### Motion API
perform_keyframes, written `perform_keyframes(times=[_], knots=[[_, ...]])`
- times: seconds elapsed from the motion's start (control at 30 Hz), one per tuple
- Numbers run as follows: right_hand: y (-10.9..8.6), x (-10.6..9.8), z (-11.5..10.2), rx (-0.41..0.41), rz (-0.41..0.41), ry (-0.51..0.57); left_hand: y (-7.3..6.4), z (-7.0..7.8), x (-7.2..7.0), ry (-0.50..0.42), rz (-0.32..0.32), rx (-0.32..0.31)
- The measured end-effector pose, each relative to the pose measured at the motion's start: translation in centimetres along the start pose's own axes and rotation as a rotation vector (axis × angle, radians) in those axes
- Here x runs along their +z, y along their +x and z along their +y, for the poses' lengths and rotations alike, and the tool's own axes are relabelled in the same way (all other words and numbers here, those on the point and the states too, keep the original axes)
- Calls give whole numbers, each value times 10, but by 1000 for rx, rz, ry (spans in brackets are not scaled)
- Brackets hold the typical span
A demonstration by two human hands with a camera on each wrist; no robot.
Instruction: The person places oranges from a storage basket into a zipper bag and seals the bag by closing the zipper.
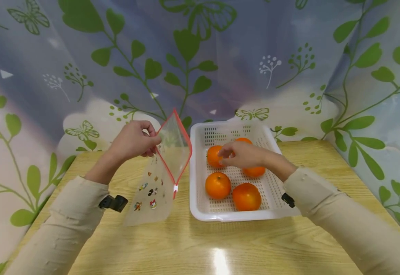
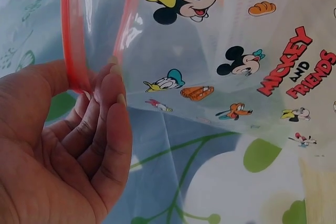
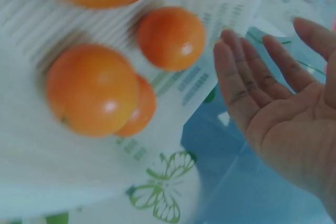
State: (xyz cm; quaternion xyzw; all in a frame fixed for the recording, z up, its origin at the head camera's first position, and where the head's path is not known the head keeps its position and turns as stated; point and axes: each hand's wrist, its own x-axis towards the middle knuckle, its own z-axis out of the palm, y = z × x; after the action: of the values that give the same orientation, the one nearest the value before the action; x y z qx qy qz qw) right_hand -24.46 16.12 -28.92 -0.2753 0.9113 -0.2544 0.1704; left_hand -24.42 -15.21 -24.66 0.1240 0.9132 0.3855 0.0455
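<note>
My left hand (image 1: pixel 133 140) pinches the red-edged rim of a clear zip bag (image 1: pixel 153 191) printed with cartoon characters. The bag's mouth gapes, and a white slider (image 1: pixel 175 187) sits at its lower corner. In the left wrist view, the thumb and fingers of that hand (image 2: pixel 79 140) meet at the corner of the red strip (image 2: pixel 73 30). Over the white basket (image 1: pixel 195 206) hovers my right hand (image 1: pixel 244 154), holding nothing. The right wrist view shows that hand (image 3: pixel 286 108) with fingers extended, apart from the nearest orange (image 3: pixel 171 38). Several oranges (image 1: pixel 218 185) lie in the basket.
The basket stands on a wooden table (image 1: pixel 200 248), to the right of the bag. Behind the table hangs a backdrop (image 1: pixel 241 76) patterned with leaves and butterflies. Dark bands (image 1: pixel 113 203) circle both sleeved wrists.
</note>
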Motion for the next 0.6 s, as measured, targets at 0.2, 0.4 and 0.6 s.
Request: perform_keyframes(times=[0.2,0.4,0.6], knots=[[-12,0,14,51,-173,-122,1,-2,2,6,11,15],[-26,5,23,123,-266,-141,1,-3,6,9,39,33],[-38,16,24,185,-301,-130,2,-6,11,47,83,41]])
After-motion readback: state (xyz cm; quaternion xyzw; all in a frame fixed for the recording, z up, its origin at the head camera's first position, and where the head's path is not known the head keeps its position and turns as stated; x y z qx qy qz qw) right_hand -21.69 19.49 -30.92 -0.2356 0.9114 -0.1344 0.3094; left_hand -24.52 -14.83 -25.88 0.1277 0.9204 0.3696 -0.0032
